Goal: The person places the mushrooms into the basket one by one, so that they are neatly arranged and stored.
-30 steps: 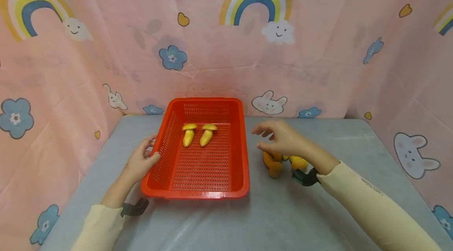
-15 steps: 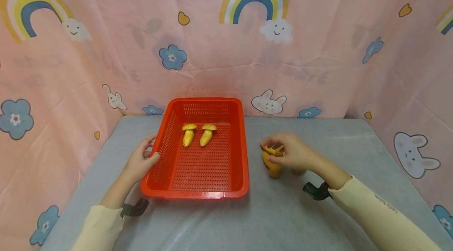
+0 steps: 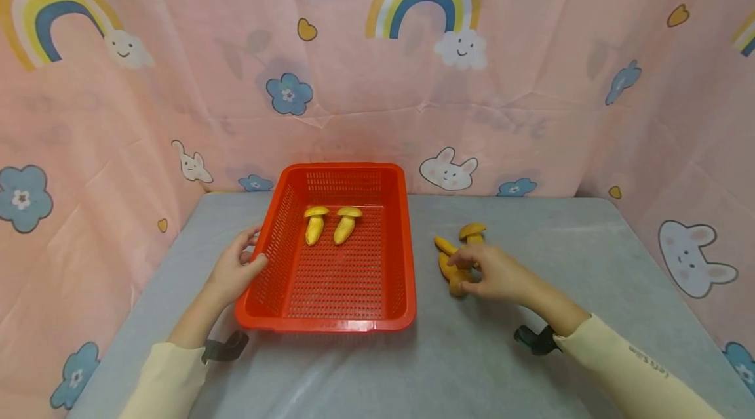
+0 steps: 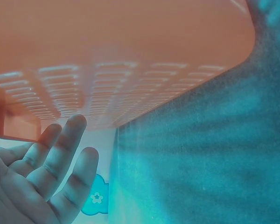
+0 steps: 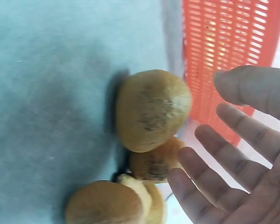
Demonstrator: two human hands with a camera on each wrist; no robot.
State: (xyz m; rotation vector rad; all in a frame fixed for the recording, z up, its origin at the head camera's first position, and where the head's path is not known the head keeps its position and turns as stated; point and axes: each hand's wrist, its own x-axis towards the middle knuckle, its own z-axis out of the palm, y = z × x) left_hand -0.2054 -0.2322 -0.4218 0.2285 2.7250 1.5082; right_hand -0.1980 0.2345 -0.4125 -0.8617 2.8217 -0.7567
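Two yellow mushrooms [image 3: 315, 225] lie side by side in a red plastic basket [image 3: 326, 324]. My left hand [image 3: 232, 269] is at the basket's left side; in the left wrist view, its loosely extended fingers [image 4: 65, 158] are by the slotted outer wall, under the rim. My right hand [image 3: 495, 275] hovers over more mushrooms right of the basket. One mushroom [image 3: 472, 231] lies behind the hand, others under its fingertips. In the right wrist view the fingers are spread, apart from the nearest brown cap [image 5: 154, 111], with nothing held.
A grey table [image 3: 413, 373] carries everything. Behind and at both sides hangs a pink curtain [image 3: 366, 98] printed with rainbows and rabbits. Dark wrist cameras [image 3: 537, 339] stick out below both hands.
My right hand came down from beside the basket onto the loose mushrooms, touched them, then drew back slightly toward me. One mushroom now shows behind it. The left hand and basket stay put.
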